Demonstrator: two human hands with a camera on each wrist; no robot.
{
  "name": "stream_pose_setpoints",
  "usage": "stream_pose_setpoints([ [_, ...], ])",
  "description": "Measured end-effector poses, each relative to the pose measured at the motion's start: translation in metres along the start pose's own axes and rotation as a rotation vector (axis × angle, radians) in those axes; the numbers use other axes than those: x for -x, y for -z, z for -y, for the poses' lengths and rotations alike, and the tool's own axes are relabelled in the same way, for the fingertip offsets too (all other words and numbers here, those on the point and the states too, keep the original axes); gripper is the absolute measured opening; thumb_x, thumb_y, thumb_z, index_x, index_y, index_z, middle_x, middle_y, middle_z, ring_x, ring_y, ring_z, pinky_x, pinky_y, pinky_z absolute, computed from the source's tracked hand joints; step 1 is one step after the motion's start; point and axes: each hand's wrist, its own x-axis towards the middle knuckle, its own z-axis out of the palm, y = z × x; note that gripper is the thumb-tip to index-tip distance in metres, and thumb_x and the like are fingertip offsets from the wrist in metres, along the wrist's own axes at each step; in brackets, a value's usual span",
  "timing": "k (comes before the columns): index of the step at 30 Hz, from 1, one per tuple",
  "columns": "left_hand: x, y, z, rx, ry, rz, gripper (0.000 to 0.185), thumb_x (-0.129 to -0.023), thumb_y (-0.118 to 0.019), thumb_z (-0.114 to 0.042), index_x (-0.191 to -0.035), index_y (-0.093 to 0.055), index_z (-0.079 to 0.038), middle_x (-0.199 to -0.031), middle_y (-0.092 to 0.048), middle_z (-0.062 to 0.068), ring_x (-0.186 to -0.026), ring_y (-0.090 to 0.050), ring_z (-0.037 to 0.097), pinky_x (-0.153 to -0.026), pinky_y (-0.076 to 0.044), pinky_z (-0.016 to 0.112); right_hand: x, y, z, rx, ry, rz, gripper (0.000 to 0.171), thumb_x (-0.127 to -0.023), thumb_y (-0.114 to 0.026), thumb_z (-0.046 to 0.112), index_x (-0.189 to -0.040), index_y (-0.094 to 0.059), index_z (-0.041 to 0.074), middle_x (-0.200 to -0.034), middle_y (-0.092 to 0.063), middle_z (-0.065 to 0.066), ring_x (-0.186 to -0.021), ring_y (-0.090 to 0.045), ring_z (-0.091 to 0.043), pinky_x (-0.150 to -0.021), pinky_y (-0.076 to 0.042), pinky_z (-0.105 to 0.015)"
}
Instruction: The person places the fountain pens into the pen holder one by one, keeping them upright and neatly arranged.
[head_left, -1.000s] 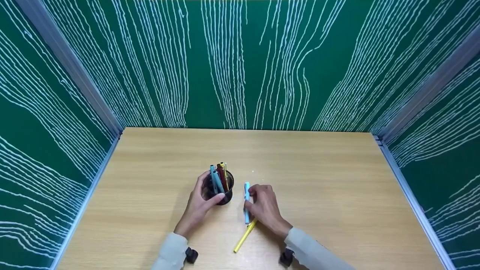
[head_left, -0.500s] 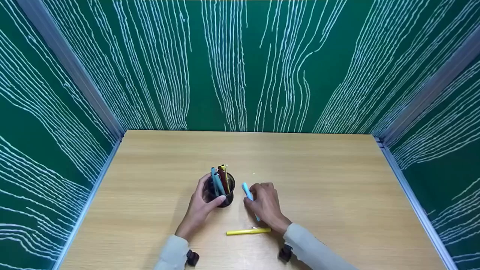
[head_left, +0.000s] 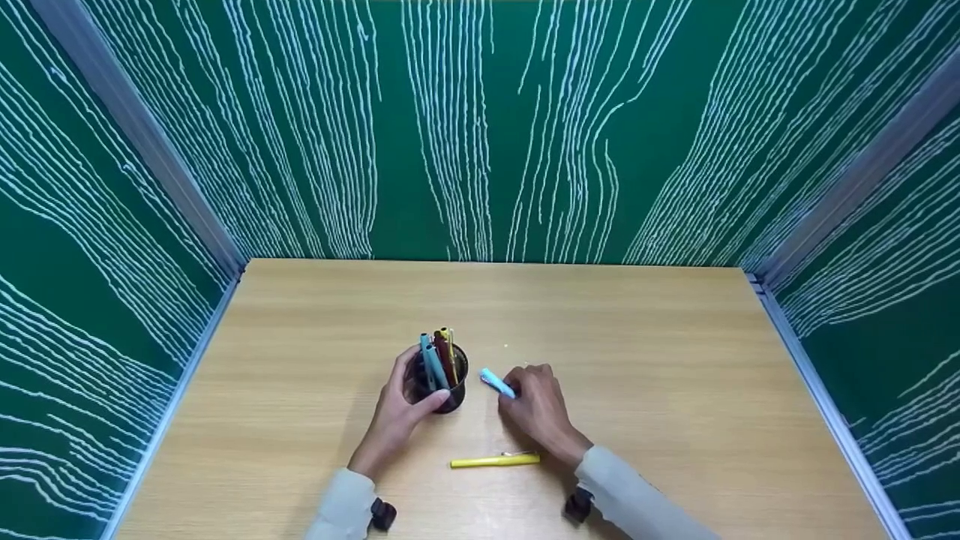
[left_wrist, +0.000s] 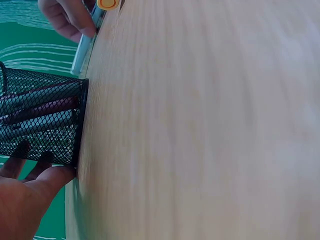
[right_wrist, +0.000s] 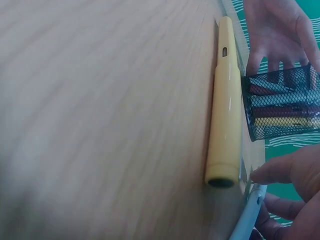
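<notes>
My left hand (head_left: 396, 414) grips a black mesh pen cup (head_left: 453, 399), which stands upright on the table. Inside the cup are several pens (head_left: 435, 366) in teal, dark red and yellow. Between thumb and fingers, my right hand (head_left: 541, 409) pinches a light blue pen (head_left: 495, 381), its free end pointing toward the cup but apart from it. Part of that pen is hidden by the hand in the head view. Closer to me lies a yellow pen (head_left: 480, 463), flat and roughly crosswise; the right wrist view shows its end (right_wrist: 222, 182) large and near.
The wooden table (head_left: 675, 360) reaches back to green walls (head_left: 637, 165) with white wavy lines. Metal frame rails (head_left: 817, 397) run along its sides. Small dark devices (head_left: 383, 514) sit at both wrists.
The light blue pen has turned in my right hand, its far end swinging left toward the cup. The yellow pen has swung from slanted to nearly crosswise. My left hand stays on the cup.
</notes>
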Motion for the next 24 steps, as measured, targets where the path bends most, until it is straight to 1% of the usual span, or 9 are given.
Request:
stream_pose_setpoints([
  [4, 0.000, 0.000, -0.001, 0.001, -0.007, 0.002, 0.083, -0.096, -0.087, -0.016, -0.165, -0.042, -0.022, -0.163, -0.051, 0.013, -0.149, -0.051, 0.033, -0.126, -0.040, 0.049, 0.002, 0.009, -0.002, -0.096, -0.031, 0.030, 0.012, -0.083, -0.085, 0.001, -0.089, -0.079, 0.009, -0.080, -0.069, 0.001, -0.089, -0.054, -0.020, -0.080, -0.044, -0.037],
  [6, -0.001, 0.000, -0.001, 0.004, -0.009, 0.001, 0.083, -0.095, -0.087, -0.016, -0.165, -0.042, -0.023, -0.163, -0.051, 0.013, -0.149, -0.051, 0.033, -0.126, -0.040, 0.049, 0.003, 0.013, -0.003, -0.174, -0.034, 0.052, 0.012, -0.084, -0.085, 0.000, -0.091, -0.079, 0.008, -0.081, -0.070, 0.001, -0.089, -0.056, -0.021, -0.082, -0.045, -0.037],
  [10, -0.001, 0.000, -0.001, 0.000, -0.012, -0.005, 0.083, -0.095, -0.087, -0.016, -0.165, -0.042, -0.020, -0.163, -0.051, 0.015, -0.150, -0.050, 0.034, -0.126, -0.039, 0.050, 0.007, 0.023, -0.002, -0.338, -0.061, 0.098, 0.013, -0.088, -0.085, 0.001, -0.096, -0.080, 0.010, -0.088, -0.071, 0.002, -0.096, -0.059, -0.024, -0.091, -0.044, -0.039],
  [12, -0.001, 0.001, -0.001, -0.008, -0.010, -0.010, 0.084, -0.095, -0.087, -0.016, -0.165, -0.041, -0.018, -0.164, -0.050, 0.016, -0.151, -0.050, 0.034, -0.127, -0.038, 0.050, 0.010, 0.028, -0.002, -0.394, -0.079, 0.113, 0.015, -0.089, -0.085, 0.003, -0.100, -0.080, 0.011, -0.094, -0.072, 0.002, -0.102, -0.060, -0.025, -0.096, -0.045, -0.041],
  [14, -0.001, 0.000, -0.001, -0.016, -0.007, -0.011, 0.084, -0.095, -0.087, -0.016, -0.166, -0.041, -0.017, -0.164, -0.049, 0.017, -0.152, -0.049, 0.035, -0.127, -0.037, 0.051, 0.012, 0.032, -0.001, -0.445, -0.101, 0.127, 0.016, -0.090, -0.084, 0.004, -0.102, -0.080, 0.014, -0.099, -0.072, 0.002, -0.105, -0.061, -0.024, -0.099, -0.049, -0.044],
  [16, -0.001, 0.000, -0.001, -0.018, -0.003, -0.012, 0.085, -0.095, -0.088, -0.016, -0.166, -0.040, -0.017, -0.165, -0.049, 0.016, -0.153, -0.047, 0.035, -0.128, -0.036, 0.052, 0.015, 0.035, 0.000, -0.493, -0.116, 0.140, 0.016, -0.091, -0.084, 0.005, -0.104, -0.080, 0.014, -0.103, -0.071, 0.000, -0.105, -0.063, -0.025, -0.100, -0.053, -0.046],
  [19, -0.001, 0.000, 0.000, -0.022, 0.001, -0.011, 0.085, -0.096, -0.087, -0.017, -0.166, -0.040, -0.018, -0.166, -0.048, 0.016, -0.154, -0.046, 0.035, -0.129, -0.035, 0.052, 0.018, 0.039, 0.001, -0.571, -0.132, 0.158, 0.016, -0.093, -0.084, 0.006, -0.106, -0.079, 0.014, -0.106, -0.070, -0.004, -0.105, -0.065, -0.030, -0.100, -0.057, -0.052],
  [21, -0.001, 0.000, 0.001, -0.026, 0.004, -0.013, 0.085, -0.096, -0.087, -0.017, -0.166, -0.040, -0.018, -0.166, -0.048, 0.015, -0.154, -0.046, 0.035, -0.129, -0.034, 0.052, 0.020, 0.042, 0.002, -0.599, -0.125, 0.164, 0.016, -0.093, -0.085, 0.007, -0.107, -0.079, 0.013, -0.107, -0.070, -0.006, -0.106, -0.065, -0.036, -0.101, -0.057, -0.058],
  [24, -0.001, -0.001, 0.002, -0.028, 0.006, -0.013, 0.085, -0.096, -0.087, -0.017, -0.166, -0.040, -0.018, -0.166, -0.048, 0.015, -0.153, -0.047, 0.035, -0.128, -0.036, 0.051, 0.022, 0.045, 0.002, -0.598, -0.117, 0.169, 0.015, -0.094, -0.086, 0.010, -0.107, -0.079, 0.014, -0.108, -0.071, -0.005, -0.110, -0.064, -0.040, -0.104, -0.053, -0.063],
])
